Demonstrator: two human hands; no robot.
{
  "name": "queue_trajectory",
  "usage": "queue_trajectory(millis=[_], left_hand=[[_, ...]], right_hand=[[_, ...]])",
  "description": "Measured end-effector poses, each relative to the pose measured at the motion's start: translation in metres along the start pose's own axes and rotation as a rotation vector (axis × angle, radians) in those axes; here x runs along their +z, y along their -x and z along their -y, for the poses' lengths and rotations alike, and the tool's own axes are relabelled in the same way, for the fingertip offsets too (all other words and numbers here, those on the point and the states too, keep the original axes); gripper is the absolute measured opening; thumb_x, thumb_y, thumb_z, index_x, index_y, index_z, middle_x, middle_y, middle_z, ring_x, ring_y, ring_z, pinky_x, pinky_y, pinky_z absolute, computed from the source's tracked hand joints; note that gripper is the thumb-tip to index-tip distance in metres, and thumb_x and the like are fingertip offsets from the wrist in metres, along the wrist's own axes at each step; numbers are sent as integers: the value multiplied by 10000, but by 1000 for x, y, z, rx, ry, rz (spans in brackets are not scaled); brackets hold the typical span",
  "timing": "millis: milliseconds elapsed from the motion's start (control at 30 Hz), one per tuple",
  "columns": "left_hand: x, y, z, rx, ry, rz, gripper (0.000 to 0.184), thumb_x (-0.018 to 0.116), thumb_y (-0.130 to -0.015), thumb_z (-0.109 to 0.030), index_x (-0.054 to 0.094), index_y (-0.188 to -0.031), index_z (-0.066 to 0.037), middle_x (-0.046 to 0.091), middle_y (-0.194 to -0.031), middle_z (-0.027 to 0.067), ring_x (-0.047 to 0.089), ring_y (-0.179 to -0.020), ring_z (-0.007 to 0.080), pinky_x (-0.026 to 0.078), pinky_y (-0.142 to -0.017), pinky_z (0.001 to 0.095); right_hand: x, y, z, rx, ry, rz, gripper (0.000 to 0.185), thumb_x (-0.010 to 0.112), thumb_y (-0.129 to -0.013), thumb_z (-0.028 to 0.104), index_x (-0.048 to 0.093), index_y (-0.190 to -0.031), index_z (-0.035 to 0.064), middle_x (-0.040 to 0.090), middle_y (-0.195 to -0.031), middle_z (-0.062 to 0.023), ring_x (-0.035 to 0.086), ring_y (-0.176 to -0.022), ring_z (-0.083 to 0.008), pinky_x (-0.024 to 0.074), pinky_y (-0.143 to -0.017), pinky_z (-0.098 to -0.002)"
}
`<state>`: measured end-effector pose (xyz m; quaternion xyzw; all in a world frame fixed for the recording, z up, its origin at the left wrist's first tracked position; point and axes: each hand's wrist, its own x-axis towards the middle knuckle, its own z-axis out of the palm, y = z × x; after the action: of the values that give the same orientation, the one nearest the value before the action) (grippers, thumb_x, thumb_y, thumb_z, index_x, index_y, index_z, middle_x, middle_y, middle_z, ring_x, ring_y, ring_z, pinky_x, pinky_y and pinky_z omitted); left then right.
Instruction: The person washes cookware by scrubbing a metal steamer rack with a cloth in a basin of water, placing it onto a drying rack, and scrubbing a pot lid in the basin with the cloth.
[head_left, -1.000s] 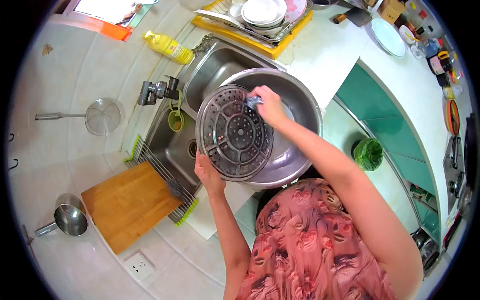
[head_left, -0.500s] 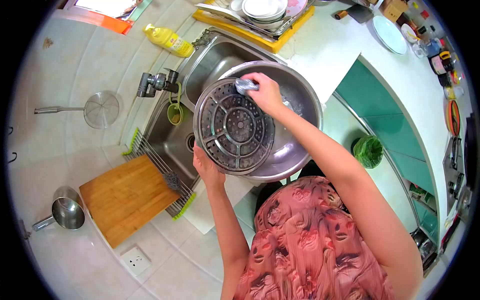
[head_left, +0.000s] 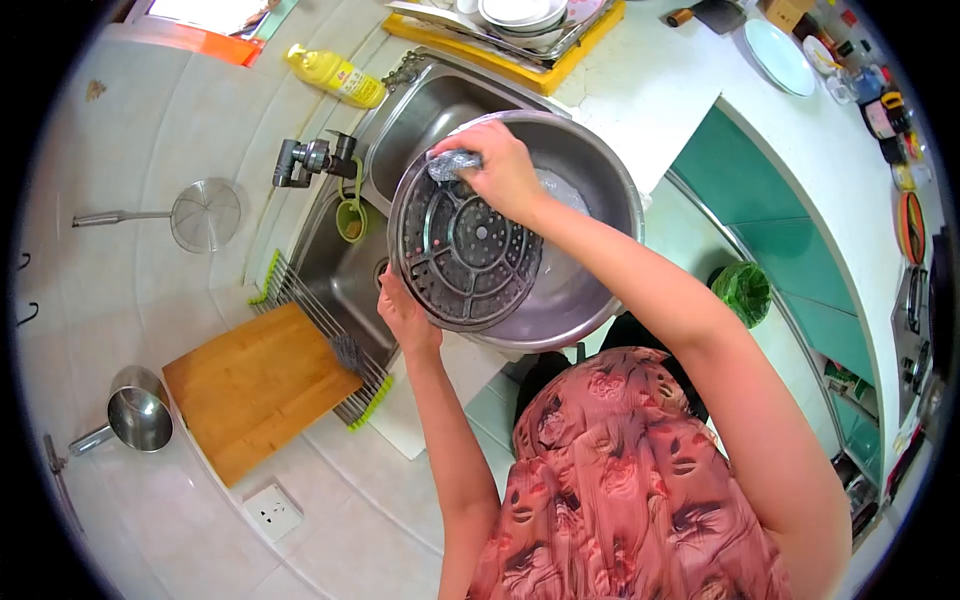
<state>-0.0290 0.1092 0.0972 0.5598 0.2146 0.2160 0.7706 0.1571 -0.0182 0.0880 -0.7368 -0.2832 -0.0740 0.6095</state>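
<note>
- One pink, dark-patterned fabric top (head_left: 620, 480), nearest, along the lower edge of view.
- Left hand (head_left: 408, 315), bare, fingers holding the lower-left rim of a round, dark, perforated metal plate (head_left: 482, 234).
- Right hand (head_left: 500, 168), bare, fingers bent around a silvery, crumpled scrubbing wad (head_left: 454, 164), held on the plate near its upper rim.
- Plate over the left part of a wide, round steel basin (head_left: 585, 290); contact with the basin's rim, hard to tell.
- Left of the basin and partly behind, a steel double sink (head_left: 435, 100), near a dark metal faucet (head_left: 316, 160).
- Farther left, a rectangular wooden board (head_left: 260, 385) partly over a slatted metal rack (head_left: 318, 312).
- Beyond the sink, a yellow pump bottle (head_left: 340, 78); beside it, a yellow tray (head_left: 553, 82) on a white table (head_left: 650, 90).
</note>
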Motion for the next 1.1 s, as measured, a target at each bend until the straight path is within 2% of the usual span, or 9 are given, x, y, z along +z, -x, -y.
queue_trajectory(millis=[133,333,500,600,633,733,833,933,1100], left_hand=[[1,-3,-1,14,-51,-2,560,490,-1039,-467,581,-1244,47,693,-1128,98,671,-971,162,542,-867,317],[-2,-8,-10,20,-33,7,542,498,-1040,-452,595,-1239,42,697,-1110,96,672,-933,147,542,-828,296],[-6,-6,-14,-45,18,-67,626,471,-1032,-511,554,-1313,42,679,-1139,82,663,-970,150,541,-863,305],[-6,-5,-10,-65,47,-94,659,437,-1034,-539,534,-1345,34,660,-1190,74,646,-1020,140,529,-893,306],[-9,-7,-9,-64,41,-56,670,396,-1043,-550,527,-1355,28,648,-1231,80,633,-1062,147,519,-920,312],[-1,-5,-10,-63,104,-16,663,350,-1059,-537,517,-1366,27,639,-1253,95,631,-1085,162,517,-934,323],[5,-4,-12,-140,168,-58,661,299,-1073,-524,501,-1381,25,630,-1270,102,625,-1114,171,504,-967,326],[5,-6,-6,-159,184,-90,640,330,-1069,-522,523,-1361,14,634,-1253,95,630,-1097,167,515,-944,334],[-10,-19,12,-157,57,-149,600,396,-1055,-516,578,-1305,-2,673,-1170,79,664,-1010,167,550,-862,344]], right_hand=[[-1,37,-3,-122,14,180,374,674,-637,-69,725,-935,153,682,-991,-64,609,-975,-305,513,-875,-404],[-45,102,-37,-202,251,713,328,655,-678,-43,694,-945,143,636,-973,-63,603,-1014,-296,529,-862,-410],[-81,108,-78,67,682,340,315,671,-687,-33,697,-962,118,657,-956,-119,635,-1002,-329,532,-858,-443],[-70,108,-94,297,403,577,306,676,-712,-17,719,-992,99,701,-958,-132,663,-945,-339,534,-862,-421],[-63,98,-74,513,267,477,298,692,-743,20,733,-1029,92,730,-956,-128,691,-901,-306,528,-864,-372],[-37,71,-30,478,56,320,303,706,-757,34,729,-1054,87,736,-964,-107,698,-898,-255,521,-843,-336],[2,36,15,217,-24,215,357,720,-752,-14,706,-1099,66,729,-1032,-86,684,-923,-185,515,-845,-297],[40,25,39,-20,-126,157,393,660,-690,-116,717,-1024,81,684,-1002,-119,662,-956,-312,519,-850,-373],[18,78,25,-307,25,579,461,595,-590,-153,699,-962,98,652,-1058,-98,611,-1053,-316,512,-914,-394]])
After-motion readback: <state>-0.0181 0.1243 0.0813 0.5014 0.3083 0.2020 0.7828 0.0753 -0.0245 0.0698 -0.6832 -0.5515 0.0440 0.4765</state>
